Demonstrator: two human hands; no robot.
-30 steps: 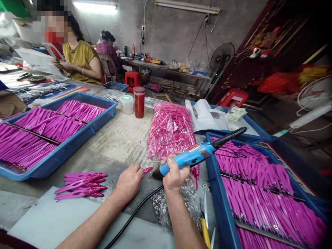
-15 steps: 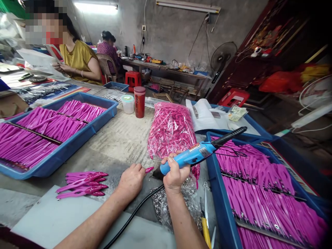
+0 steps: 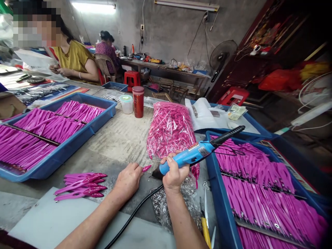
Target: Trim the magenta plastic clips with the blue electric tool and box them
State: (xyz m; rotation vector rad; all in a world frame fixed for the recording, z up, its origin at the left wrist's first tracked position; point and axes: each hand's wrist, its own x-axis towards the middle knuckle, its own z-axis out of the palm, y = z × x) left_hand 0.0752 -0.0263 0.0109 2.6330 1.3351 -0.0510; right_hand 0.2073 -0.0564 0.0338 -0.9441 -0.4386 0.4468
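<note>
My right hand (image 3: 176,173) is wrapped around a blue electric screwdriver (image 3: 185,157) with a black tail and a cord. Its dark nose points left and down, close above the work surface. My left hand (image 3: 129,180) is closed on a pink pointed piece (image 3: 146,168). Only the glossy darker tip of that piece shows past my fingers, just left of the screwdriver's nose; the rest is hidden. To the left of my left hand lies a small pile of pink forked pieces with dark glossy tips (image 3: 84,186). Small metal screws in a clear bag (image 3: 162,204) lie below the screwdriver.
Blue trays of pink strips stand on the left (image 3: 103,119) and right (image 3: 220,207). A clear bag of pink parts (image 3: 171,128) sits ahead, near a red tumbler (image 3: 138,103). Scissors and a yellow-handled tool (image 3: 204,228) lie beside the right tray. Two people sit farther back.
The pink tip in my left hand has shifted slightly left and tilts up a little more. My right hand keeps its hold on the screwdriver. The whole view has drifted slightly.
</note>
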